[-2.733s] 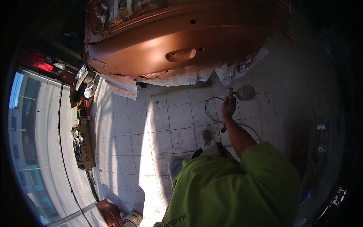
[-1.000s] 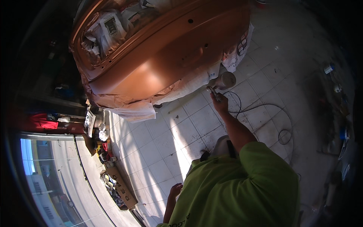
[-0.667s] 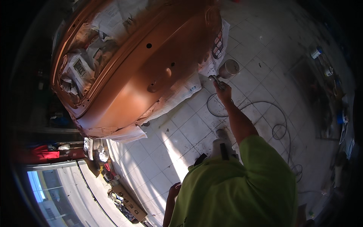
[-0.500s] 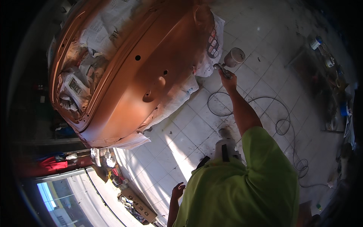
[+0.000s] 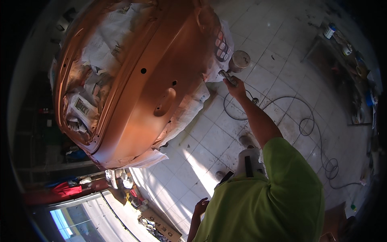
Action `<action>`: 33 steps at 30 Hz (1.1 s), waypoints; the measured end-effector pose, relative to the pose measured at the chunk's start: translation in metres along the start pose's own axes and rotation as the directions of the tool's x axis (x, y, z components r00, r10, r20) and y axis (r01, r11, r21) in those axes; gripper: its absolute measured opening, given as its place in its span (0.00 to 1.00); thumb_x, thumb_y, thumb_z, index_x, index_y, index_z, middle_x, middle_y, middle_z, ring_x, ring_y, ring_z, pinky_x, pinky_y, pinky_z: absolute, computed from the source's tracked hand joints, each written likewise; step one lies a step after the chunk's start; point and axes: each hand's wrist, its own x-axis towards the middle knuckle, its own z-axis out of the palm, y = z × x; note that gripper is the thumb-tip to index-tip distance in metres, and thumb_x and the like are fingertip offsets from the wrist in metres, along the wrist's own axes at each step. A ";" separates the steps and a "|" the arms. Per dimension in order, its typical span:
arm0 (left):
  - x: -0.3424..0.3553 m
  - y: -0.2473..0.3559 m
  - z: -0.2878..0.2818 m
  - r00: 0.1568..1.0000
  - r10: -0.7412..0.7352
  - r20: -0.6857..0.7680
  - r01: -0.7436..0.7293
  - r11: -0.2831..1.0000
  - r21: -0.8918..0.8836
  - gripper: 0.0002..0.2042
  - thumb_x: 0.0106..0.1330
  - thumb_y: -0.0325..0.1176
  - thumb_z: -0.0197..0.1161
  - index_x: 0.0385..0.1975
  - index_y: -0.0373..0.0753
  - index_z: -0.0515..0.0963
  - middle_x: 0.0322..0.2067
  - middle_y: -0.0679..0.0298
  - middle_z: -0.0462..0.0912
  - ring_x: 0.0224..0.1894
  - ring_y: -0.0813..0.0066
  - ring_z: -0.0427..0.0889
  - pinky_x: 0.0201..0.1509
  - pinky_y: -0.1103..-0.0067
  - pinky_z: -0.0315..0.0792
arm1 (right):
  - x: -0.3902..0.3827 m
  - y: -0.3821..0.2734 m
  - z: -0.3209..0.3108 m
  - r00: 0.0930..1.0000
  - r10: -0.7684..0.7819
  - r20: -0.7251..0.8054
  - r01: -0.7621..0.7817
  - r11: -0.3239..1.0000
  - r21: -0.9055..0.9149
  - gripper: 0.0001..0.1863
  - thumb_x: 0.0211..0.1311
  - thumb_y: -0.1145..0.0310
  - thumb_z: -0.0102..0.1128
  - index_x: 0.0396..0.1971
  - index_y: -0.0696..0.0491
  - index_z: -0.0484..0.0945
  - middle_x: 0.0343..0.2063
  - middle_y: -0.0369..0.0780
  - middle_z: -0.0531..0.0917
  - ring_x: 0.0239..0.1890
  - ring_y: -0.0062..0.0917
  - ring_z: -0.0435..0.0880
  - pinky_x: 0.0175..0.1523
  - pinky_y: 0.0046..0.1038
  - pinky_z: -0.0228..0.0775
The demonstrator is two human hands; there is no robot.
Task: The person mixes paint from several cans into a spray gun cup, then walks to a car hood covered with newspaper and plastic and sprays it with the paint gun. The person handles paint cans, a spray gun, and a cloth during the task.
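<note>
My right hand (image 5: 236, 88) is wrapped round the handle of a spray gun (image 5: 228, 77). A round, pale cup (image 5: 240, 59) sits at the gun's far side, close above my hand. The gun's front points left, a short way from a copper-orange car body panel (image 5: 137, 99), not touching it. That panel is curved, with dark round holes and a recessed handle area. Masking paper (image 5: 187, 111) hangs along its lower edge, next to the gun. Low by my side hangs my left hand (image 5: 201, 206), fingers loosely apart, holding nothing.
A thin hose (image 5: 300, 99) lies in loops on the tiled floor (image 5: 203, 155) to my right. Newspaper (image 5: 96, 46) covers the panel's window opening. At the far right stands a cluttered bench (image 5: 338, 80) with cans. A cardboard box (image 5: 161, 226) and a window lie lower left.
My right hand with the spray gun has moved slightly left, a little closer to the panel. The whole view has turned slightly. My left hand still hangs low.
</note>
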 end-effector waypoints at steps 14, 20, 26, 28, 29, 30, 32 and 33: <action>0.050 0.010 -0.074 0.930 0.304 -0.206 -0.366 0.710 -0.602 0.14 0.73 0.34 0.64 0.55 0.36 0.81 0.49 0.63 0.87 0.50 0.75 0.85 0.51 0.77 0.76 | -0.365 -0.055 0.143 0.989 -0.033 0.146 0.020 0.996 0.088 0.24 0.67 0.48 0.68 0.27 0.56 0.77 0.23 0.51 0.84 0.30 0.53 0.85 0.34 0.45 0.74; 0.088 0.006 -0.098 0.945 0.315 -0.089 -0.253 0.532 -0.808 0.19 0.78 0.37 0.56 0.66 0.42 0.71 0.59 0.64 0.80 0.63 0.69 0.77 0.66 0.66 0.68 | -0.487 -0.103 0.215 0.970 0.053 0.236 -0.085 0.988 0.130 0.22 0.68 0.52 0.69 0.27 0.56 0.77 0.18 0.42 0.81 0.22 0.30 0.79 0.32 0.37 0.71; 0.102 -0.044 -0.107 0.963 0.228 -0.141 -0.218 0.361 -0.907 0.18 0.81 0.35 0.48 0.67 0.42 0.68 0.59 0.64 0.77 0.61 0.66 0.77 0.65 0.68 0.71 | -0.548 -0.140 0.259 0.917 0.091 0.389 -0.109 0.994 0.024 0.25 0.67 0.41 0.64 0.34 0.52 0.79 0.27 0.47 0.86 0.35 0.51 0.87 0.40 0.47 0.77; 0.109 -0.065 -0.117 0.955 0.258 -0.144 -0.213 0.265 -0.940 0.18 0.81 0.32 0.48 0.68 0.43 0.68 0.61 0.63 0.76 0.61 0.66 0.77 0.64 0.68 0.72 | -0.557 -0.151 0.272 0.906 0.073 0.417 -0.093 0.995 0.029 0.25 0.67 0.41 0.65 0.34 0.52 0.81 0.27 0.46 0.87 0.36 0.49 0.87 0.41 0.46 0.78; 0.111 -0.073 -0.121 0.952 0.270 -0.147 -0.208 0.211 -0.955 0.18 0.80 0.31 0.48 0.68 0.43 0.68 0.62 0.63 0.75 0.61 0.65 0.77 0.63 0.69 0.73 | -0.561 -0.159 0.274 0.891 0.068 0.448 -0.095 0.995 0.038 0.25 0.67 0.41 0.65 0.34 0.52 0.82 0.27 0.46 0.87 0.36 0.49 0.88 0.41 0.46 0.78; 0.113 -0.079 -0.122 0.897 0.361 -0.254 -0.372 0.309 -0.875 0.19 0.80 0.30 0.49 0.68 0.42 0.68 0.62 0.62 0.75 0.61 0.65 0.77 0.63 0.69 0.74 | -0.563 -0.166 0.275 0.876 0.062 0.479 -0.096 0.994 0.048 0.25 0.66 0.41 0.66 0.34 0.52 0.83 0.27 0.45 0.88 0.36 0.48 0.88 0.41 0.45 0.79; 0.113 -0.083 -0.120 0.768 0.533 -0.354 -0.624 0.500 -0.601 0.20 0.78 0.27 0.50 0.68 0.40 0.67 0.62 0.61 0.75 0.61 0.65 0.78 0.62 0.69 0.76 | -0.557 -0.176 0.271 0.867 0.044 0.496 -0.110 0.988 0.104 0.25 0.65 0.42 0.67 0.34 0.53 0.85 0.28 0.46 0.88 0.35 0.47 0.89 0.41 0.43 0.79; 0.112 -0.079 -0.118 0.708 0.605 -0.364 -0.705 0.576 -0.414 0.20 0.78 0.26 0.50 0.68 0.39 0.67 0.61 0.60 0.75 0.61 0.65 0.78 0.62 0.69 0.77 | -0.548 -0.179 0.267 0.866 0.036 0.498 -0.113 0.985 0.127 0.25 0.65 0.43 0.68 0.34 0.53 0.86 0.28 0.46 0.88 0.35 0.46 0.89 0.41 0.43 0.79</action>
